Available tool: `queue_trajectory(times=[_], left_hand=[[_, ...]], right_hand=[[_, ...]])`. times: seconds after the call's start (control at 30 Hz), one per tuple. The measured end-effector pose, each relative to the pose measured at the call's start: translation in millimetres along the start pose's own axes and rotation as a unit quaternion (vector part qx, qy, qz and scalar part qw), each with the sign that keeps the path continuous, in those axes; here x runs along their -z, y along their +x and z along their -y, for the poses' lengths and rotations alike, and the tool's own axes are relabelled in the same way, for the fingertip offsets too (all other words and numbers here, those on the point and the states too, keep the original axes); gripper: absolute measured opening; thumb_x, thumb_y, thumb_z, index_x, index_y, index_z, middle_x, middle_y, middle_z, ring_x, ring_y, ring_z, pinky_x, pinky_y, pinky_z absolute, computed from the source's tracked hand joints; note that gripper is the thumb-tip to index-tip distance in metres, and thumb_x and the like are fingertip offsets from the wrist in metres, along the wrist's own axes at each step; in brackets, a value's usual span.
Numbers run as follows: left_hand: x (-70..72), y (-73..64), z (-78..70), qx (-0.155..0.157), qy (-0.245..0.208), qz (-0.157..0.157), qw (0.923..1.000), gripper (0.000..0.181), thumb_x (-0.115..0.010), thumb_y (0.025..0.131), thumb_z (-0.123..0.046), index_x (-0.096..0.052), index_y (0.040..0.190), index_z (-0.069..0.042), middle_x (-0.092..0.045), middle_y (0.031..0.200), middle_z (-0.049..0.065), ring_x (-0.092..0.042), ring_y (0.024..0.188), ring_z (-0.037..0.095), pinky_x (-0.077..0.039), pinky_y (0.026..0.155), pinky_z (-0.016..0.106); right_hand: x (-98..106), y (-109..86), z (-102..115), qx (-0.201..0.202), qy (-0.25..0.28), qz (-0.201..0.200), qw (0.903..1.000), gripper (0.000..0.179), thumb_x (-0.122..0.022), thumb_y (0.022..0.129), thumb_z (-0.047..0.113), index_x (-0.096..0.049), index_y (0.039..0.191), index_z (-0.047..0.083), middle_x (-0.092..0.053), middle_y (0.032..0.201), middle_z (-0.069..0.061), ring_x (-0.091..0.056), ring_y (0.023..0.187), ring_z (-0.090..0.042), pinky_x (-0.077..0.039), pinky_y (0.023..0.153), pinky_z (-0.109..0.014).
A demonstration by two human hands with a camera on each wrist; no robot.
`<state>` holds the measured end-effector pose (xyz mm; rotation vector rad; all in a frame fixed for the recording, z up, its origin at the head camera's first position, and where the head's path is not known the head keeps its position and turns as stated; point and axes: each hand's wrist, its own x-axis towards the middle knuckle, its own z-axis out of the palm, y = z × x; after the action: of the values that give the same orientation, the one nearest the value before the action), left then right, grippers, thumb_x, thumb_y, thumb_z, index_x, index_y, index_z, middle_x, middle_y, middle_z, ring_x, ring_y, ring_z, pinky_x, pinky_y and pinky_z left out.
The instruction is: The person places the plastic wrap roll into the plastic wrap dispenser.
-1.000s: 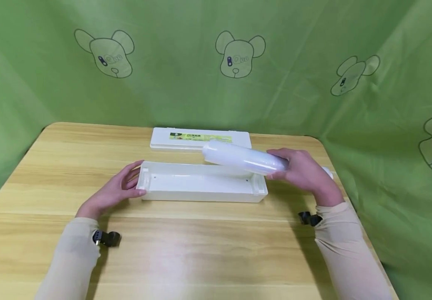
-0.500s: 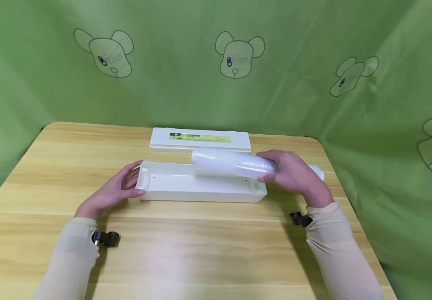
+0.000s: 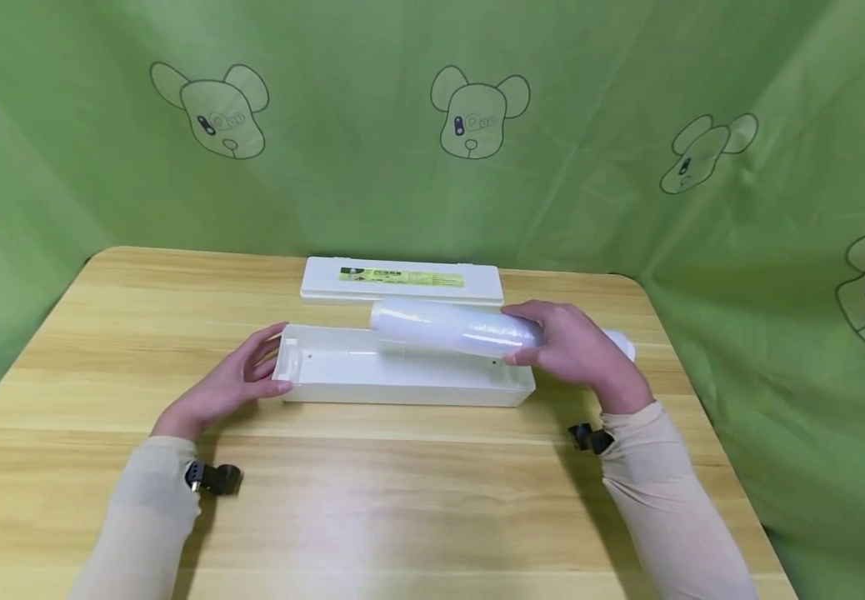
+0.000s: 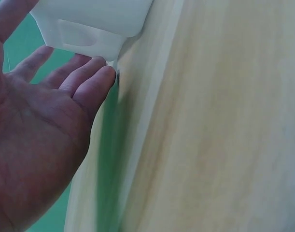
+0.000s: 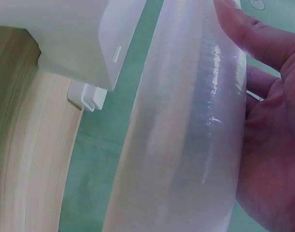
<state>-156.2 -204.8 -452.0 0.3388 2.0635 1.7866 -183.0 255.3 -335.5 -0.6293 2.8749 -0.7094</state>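
Note:
My right hand (image 3: 575, 350) grips a roll of clear cling film (image 3: 451, 325) around its right part, thumb toward the front. Held at a slight tilt, the roll overlaps the back and right of a long white plastic box (image 3: 402, 393) in the head view. That box lies uncovered on the table, its inside visible. My left hand (image 3: 230, 383) holds the box's left end, thumb at the front corner and fingers reaching to the back one. In the left wrist view, the fingers (image 4: 91, 92) lie close under the box end (image 4: 84, 31). The glossy roll (image 5: 181, 121) fills the right wrist view's middle.
A flat white lid (image 3: 320, 279) with a green and yellow label lies behind the box, near the table's far edge. Green cloth walls (image 3: 372, 192) with mouse-head drawings enclose the wooden table (image 3: 372, 500) at the back and sides.
My right hand has brought the cling film roll leftward and slightly down, further over the box, and the roll is more level. The left hand and box stay put.

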Motion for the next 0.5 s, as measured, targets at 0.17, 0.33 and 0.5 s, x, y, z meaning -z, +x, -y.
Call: queue_trajectory(times=[0.17,0.33,0.5], left_hand=[[0.4,0.4,0.6,-0.001,-0.007,0.004,1.0,0.096,-0.075,0.087,-0.014,-0.011,0.159,-0.018,-0.014,0.162,0.011,-0.023,0.144,0.032,-0.032,0.11,0.029],[0.9,1.0,1.7,-0.007,-0.005,0.004,1.0,0.097,-0.075,0.087,-0.014,-0.01,0.159,-0.017,-0.014,0.162,0.013,-0.023,0.144,0.033,-0.034,0.108,0.024],[1.9,1.8,1.8,-0.006,-0.004,0.003,1.0,0.097,-0.076,0.087,-0.014,-0.011,0.159,-0.017,-0.015,0.161,0.013,-0.023,0.144,0.033,-0.035,0.107,0.023]], right_hand=[[-3.1,0.5,4.7,0.004,-0.004,0.007,1.0,0.064,-0.085,0.078,0.025,-0.06,0.133,0.004,-0.066,0.117,-0.01,-0.06,0.097,-0.024,-0.049,0.09,-0.044],[-5.5,1.4,9.2,0.012,-0.01,0.01,0.9998,0.065,-0.084,0.078,0.027,-0.059,0.134,0.005,-0.065,0.121,-0.01,-0.06,0.101,-0.024,-0.048,0.094,-0.044],[-7.8,4.8,15.2,0.026,-0.013,0.007,0.9995,0.063,-0.085,0.078,0.025,-0.06,0.133,0.006,-0.065,0.122,-0.009,-0.06,0.104,-0.023,-0.048,0.094,-0.044]])
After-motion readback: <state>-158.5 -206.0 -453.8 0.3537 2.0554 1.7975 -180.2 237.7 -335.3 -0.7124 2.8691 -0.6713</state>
